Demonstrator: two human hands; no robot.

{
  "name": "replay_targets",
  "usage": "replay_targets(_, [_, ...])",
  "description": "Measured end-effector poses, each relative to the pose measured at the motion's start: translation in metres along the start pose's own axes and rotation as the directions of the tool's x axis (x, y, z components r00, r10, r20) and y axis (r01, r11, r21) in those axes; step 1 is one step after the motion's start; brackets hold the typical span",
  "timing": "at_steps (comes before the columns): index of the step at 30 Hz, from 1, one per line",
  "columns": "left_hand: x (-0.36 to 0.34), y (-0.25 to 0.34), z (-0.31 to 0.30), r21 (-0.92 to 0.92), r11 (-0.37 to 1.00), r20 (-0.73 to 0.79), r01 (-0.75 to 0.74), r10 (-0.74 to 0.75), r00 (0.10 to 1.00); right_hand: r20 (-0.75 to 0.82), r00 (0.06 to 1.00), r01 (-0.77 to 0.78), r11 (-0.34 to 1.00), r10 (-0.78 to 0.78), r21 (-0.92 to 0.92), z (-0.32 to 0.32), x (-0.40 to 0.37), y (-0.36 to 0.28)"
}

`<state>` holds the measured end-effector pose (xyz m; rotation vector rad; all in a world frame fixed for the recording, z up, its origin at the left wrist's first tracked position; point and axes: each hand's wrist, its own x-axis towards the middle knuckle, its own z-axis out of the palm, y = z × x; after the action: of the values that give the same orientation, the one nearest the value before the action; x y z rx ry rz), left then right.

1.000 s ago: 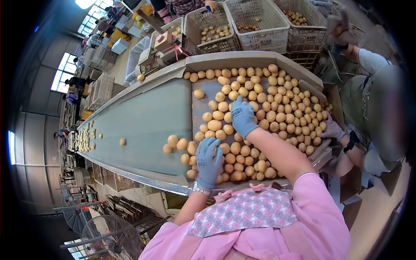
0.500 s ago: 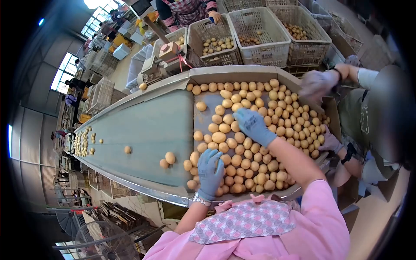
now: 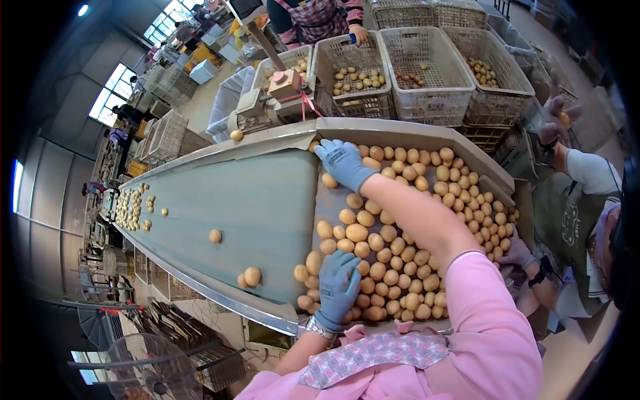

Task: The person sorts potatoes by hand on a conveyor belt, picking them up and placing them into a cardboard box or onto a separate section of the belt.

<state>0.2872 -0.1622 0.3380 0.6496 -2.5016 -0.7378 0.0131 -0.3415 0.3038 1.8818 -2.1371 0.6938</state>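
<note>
Many round yellow-brown potatoes (image 3: 357,233) lie on the wide end of the sorting table. My right hand (image 3: 343,163), in a blue-grey glove, stretches across them to the far left corner. Its fingers are spread and curve down over potatoes there, one showing at the fingertips. Closer to me, my left hand (image 3: 338,285), gloved alike, rests at the near left side of the pile. Its fingers are apart and touch the potatoes around them. What lies beneath either palm is hidden.
A green conveyor belt (image 3: 247,207) runs off left with a few loose potatoes on it. Plastic crates (image 3: 427,100) stand behind the raised wooden edge (image 3: 393,129). At right a co-worker's gloved hand (image 3: 517,252) touches the pile; the other is raised, holding a potato (image 3: 565,119).
My right hand has moved left and away from me to the pile's far corner. My left hand stays near the same potatoes. The co-worker's far hand has lifted outward. The view has shifted.
</note>
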Motion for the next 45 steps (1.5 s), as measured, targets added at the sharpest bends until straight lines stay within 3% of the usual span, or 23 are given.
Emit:
replay_targets(1, [0.0,0.005,-0.003,-0.009,1.0,-0.03,0.007,-0.007,1.0,-0.047,0.999,-0.02,1.0,0.02,0.002,0.007,0.01,-0.013])
replay_targets(5, [0.019,0.031,-0.016,-0.071,0.997,-0.093,0.032,-0.038,0.995,0.097,0.99,-0.072,0.965,0.1,-0.252,0.044,0.045,-0.032])
replay_targets(7, [0.006,0.011,-0.007,-0.039,0.996,-0.076,0.078,-0.081,0.994,0.283,0.9,-0.287,0.94,0.331,-0.186,0.043,0.055,-0.04])
replay_targets(11, [0.007,0.012,-0.008,-0.016,1.0,-0.082,0.008,-0.009,0.997,0.164,0.983,-0.088,0.995,0.079,0.049,0.059,0.016,-0.015])
replay_targets(13, [0.005,0.009,-0.004,-0.016,1.0,-0.074,-0.003,0.001,0.997,-0.156,0.98,0.173,0.922,-0.125,0.347,0.034,-0.03,-0.008])
replay_targets(15, [0.002,0.007,-0.001,-0.029,0.999,-0.062,-0.013,0.012,0.998,-0.249,0.964,0.207,0.854,-0.095,0.477,-0.006,-0.078,-0.017])
replay_targets(17, [0.003,0.004,0.004,-0.029,0.999,-0.077,-0.027,0.025,0.997,-0.131,0.986,0.139,0.933,-0.101,0.332,-0.038,-0.135,-0.037])
replay_targets(20, [0.001,0.011,0.002,-0.035,0.999,-0.059,-0.042,0.04,0.997,0.25,0.89,0.203,0.823,-0.38,0.531,-0.032,-0.186,-0.011])
replay_targets(21, [0.0,0.014,0.0,-0.038,0.998,-0.048,-0.053,0.051,0.998,0.195,0.939,0.216,0.927,-0.284,0.306,-0.076,-0.169,-0.008])
replay_targets(23, [-0.005,0.007,0.005,-0.052,0.997,0.001,-0.049,0.049,0.999,0.026,0.999,-0.028,0.935,0.02,0.354,-0.113,-0.127,0.061])
replay_targets(24, [-0.005,0.008,0.006,-0.054,0.997,0.003,-0.047,0.048,0.999,-0.06,0.983,-0.132,0.901,0.171,0.413,-0.132,-0.105,0.095])
replay_targets(25, [-0.006,0.009,0.004,-0.051,0.998,0.001,-0.047,0.047,0.999,-0.408,0.884,-0.209,0.974,0.228,0.092,-0.166,-0.102,0.088])
replay_targets(27, [-0.001,0.017,-0.001,-0.049,0.997,-0.035,-0.066,0.064,0.997,-0.564,0.794,-0.286,0.958,0.224,-0.021,-0.185,-0.103,0.072])
replay_targets(30, [-0.005,0.004,0.009,-0.04,0.998,-0.08,-0.049,0.045,0.996,-0.012,0.975,-0.186,0.847,0.221,0.498,-0.13,-0.186,0.013])
replay_targets(32, [-0.005,0.002,0.008,0.002,0.999,-0.155,-0.036,0.036,0.987,0.138,0.989,-0.009,0.902,-0.056,0.431,-0.112,-0.24,-0.032])
replay_targets(33, [-0.003,0.002,0.002,0.017,1.0,-0.191,-0.022,0.025,0.981,0.18,0.951,0.212,0.953,-0.252,0.215,-0.128,-0.251,-0.055])
replay_targets(34, [0.001,0.018,-0.011,-0.067,0.998,-0.204,0.02,-0.034,0.978,0.089,0.976,0.173,0.959,-0.197,0.224,-0.112,-0.266,-0.052])
replay_targets(35, [-0.005,0.008,0.0,0.052,0.997,-0.209,0.048,-0.036,0.977,0.003,0.991,0.129,0.961,-0.133,0.244,-0.101,-0.276,-0.051])
replay_targets(37, [-0.007,0.003,0.005,0.061,0.998,-0.197,0.01,0.002,0.98,0.074,0.997,0.01,0.939,-0.038,0.342,-0.073,-0.275,-0.039])
replay_targets(39, [-0.013,0.008,0.007,0.07,0.997,-0.199,-0.028,0.041,0.979,0.017,0.992,-0.125,0.934,0.127,0.335,-0.068,-0.263,-0.039])
replay_targets(43, [-0.002,0.014,0.001,0.083,0.99,-0.238,-0.113,0.13,0.962,-0.067,0.978,-0.182,0.961,0.2,0.21,-0.096,-0.268,-0.071])
replay_targets(44, [-0.002,0.011,-0.003,0.047,0.997,-0.222,-0.069,0.078,0.972,0.119,0.978,-0.196,0.937,0.168,0.288,-0.114,-0.273,-0.082])
replay_targets(45, [-0.003,0.009,-0.003,0.003,1.0,-0.201,-0.022,0.022,0.979,0.082,0.995,-0.076,0.979,0.061,0.19,-0.09,-0.293,-0.087])
